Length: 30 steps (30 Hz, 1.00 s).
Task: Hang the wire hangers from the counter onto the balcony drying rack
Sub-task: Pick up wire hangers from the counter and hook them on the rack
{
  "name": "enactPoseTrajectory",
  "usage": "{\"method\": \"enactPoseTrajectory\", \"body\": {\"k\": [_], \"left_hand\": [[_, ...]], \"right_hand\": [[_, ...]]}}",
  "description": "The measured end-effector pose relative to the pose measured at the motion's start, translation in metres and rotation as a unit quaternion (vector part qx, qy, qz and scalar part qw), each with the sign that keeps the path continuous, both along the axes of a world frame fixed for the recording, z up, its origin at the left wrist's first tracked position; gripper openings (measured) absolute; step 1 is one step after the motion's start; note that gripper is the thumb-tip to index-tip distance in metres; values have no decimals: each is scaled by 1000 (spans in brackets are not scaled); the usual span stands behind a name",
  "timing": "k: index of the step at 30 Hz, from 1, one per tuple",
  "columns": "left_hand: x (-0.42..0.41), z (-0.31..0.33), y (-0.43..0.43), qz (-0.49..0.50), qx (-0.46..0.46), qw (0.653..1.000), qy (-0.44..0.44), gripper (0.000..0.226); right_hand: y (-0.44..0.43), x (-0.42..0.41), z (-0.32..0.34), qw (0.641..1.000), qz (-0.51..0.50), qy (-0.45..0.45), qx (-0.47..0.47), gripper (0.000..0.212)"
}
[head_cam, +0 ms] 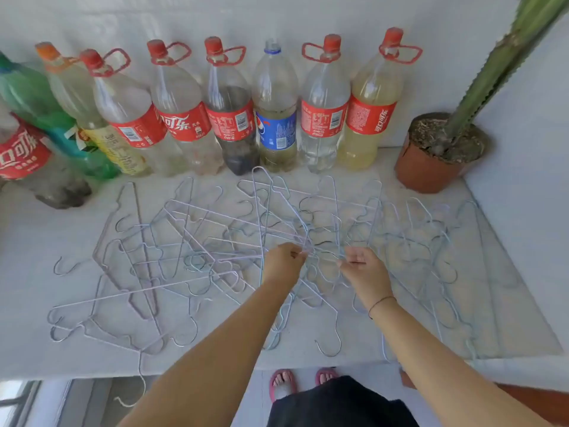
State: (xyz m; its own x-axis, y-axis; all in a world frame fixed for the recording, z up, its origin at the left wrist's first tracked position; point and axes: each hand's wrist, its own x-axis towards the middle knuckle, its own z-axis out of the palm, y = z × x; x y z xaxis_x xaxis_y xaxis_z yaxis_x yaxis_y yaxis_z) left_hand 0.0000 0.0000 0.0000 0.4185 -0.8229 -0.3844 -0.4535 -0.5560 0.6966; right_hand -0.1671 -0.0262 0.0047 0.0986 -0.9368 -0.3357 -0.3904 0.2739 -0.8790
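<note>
While a loose tangle of pale blue, lilac and grey wire hangers (197, 260) is spread flat over most of the white stone surface (27, 241), a few lilac wire hangers (300, 243) are pinched together by the left hand (284, 260) near the middle of the heap. Its grip is closed tight on them, thumb pressed against curled fingers. From that point the lilac frames are fanned outward: one is tilted up toward the back wall, and the others are splayed to the left, low over the pile.

The right hand (361, 266) is held just beside the left, with the palm turned inward and the fingers curled into a narrow grip at the pale blue wires in front of it. Whether any wire is actually caught between those fingers cannot be told. A thin dark band (380, 302) is worn on the right wrist.

Along the back wall a row of large clear plastic bottles (228, 118) is lined up upright, most with red caps and red labels, one with a blue label, and several partly filled with yellowish liquid. At the right back corner a tall green cactus (492, 72) is planted in a round terracotta pot (428, 171), set well apart from the hands. Below the near edge of the surface, pink sandals (281, 383) are seen on the floor.
</note>
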Motion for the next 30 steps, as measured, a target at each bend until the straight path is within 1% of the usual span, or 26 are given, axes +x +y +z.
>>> {"method": "enactPoseTrajectory", "body": {"k": [1,5,10,13,15,18,22,26,30], "left_hand": [[0,-2,-5,-10,3,1000,-5,28],[1,-10,-20,0,39,999,-22,27],[3,-15,-30,-10,70,995,-69,22],[5,-16,-33,-14,71,995,-61,24],[6,-15,-32,-6,44,998,-39,24],[3,-4,-28,25,-40,999,-4,25],[-3,22,-29,52,-118,992,15,21],[-9,41,-31,85,-158,983,36,16],[-11,48,-31,120,-166,978,42,19]], "right_hand": [[1,-1,0,1000,-14,-7,-2,30],[6,-9,-6,998,-63,-8,-3,25],[8,-20,-12,994,-109,-1,-5,22],[8,-27,-12,993,-119,0,1,21],[6,-32,-14,991,-131,-1,3,21],[1,-39,-14,987,-159,7,4,22],[-7,-57,-20,973,-224,51,10,25],[-16,-77,-27,957,-271,97,33,27],[-23,-86,-30,959,-263,77,70,21]]}}
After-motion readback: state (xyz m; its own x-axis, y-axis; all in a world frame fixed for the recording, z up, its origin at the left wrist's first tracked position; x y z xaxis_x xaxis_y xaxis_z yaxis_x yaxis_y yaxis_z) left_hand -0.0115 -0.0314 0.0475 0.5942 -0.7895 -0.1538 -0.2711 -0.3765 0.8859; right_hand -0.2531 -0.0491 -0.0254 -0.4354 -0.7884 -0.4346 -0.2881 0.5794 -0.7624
